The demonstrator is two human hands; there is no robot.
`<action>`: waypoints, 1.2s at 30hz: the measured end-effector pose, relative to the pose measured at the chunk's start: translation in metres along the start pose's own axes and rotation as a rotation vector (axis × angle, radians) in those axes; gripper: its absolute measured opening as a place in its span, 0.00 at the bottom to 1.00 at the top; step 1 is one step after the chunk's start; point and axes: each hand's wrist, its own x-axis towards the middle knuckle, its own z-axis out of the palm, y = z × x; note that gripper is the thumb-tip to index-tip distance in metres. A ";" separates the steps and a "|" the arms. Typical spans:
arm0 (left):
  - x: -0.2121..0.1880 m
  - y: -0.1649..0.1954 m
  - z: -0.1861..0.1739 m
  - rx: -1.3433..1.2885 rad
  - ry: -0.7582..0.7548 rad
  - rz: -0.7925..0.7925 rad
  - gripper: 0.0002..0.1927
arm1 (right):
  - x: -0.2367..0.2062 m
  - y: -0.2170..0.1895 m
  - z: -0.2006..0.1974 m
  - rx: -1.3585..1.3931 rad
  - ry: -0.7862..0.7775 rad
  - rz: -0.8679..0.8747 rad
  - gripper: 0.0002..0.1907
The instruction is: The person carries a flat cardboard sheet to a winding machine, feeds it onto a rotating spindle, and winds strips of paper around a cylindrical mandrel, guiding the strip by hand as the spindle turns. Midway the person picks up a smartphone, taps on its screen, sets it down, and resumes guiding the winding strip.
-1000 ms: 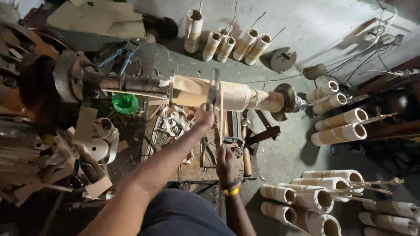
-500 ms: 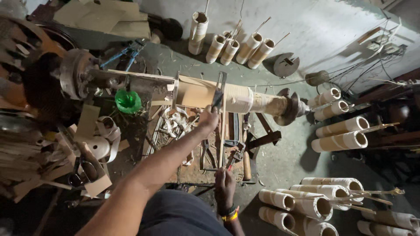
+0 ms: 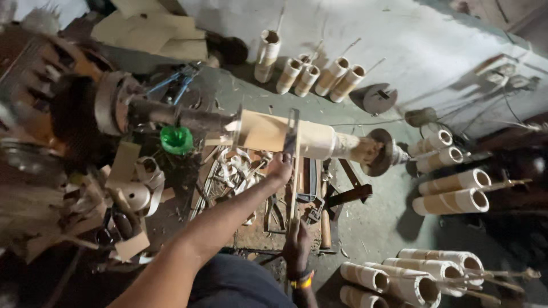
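Note:
A pale wooden cylinder is mounted sideways on a lathe, between the dark spindle at left and a round end plate at right. A long flat chisel lies across it. My left hand grips the blade just below the wood. My right hand, with a yellow wristband, holds the handle end close to my body.
Wood shavings and hand tools lie under the lathe. A green cup sits by the spindle. Turned wooden tubes stand against the wall and lie stacked at right and lower right.
The view has shifted and drawn closer. The chisel stays across the wood, and my right hand has moved down along the handle toward my body.

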 end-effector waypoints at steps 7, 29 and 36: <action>0.002 -0.011 0.011 -0.049 0.053 -0.152 0.18 | -0.058 0.018 -0.016 0.048 -0.021 0.154 0.23; -0.172 -0.209 -0.274 0.858 0.291 -0.049 0.23 | -0.025 0.024 -0.009 0.048 -0.013 0.085 0.23; -0.163 -0.219 -0.299 0.924 0.486 -0.360 0.29 | -0.008 0.105 0.000 -0.218 0.043 -0.584 0.16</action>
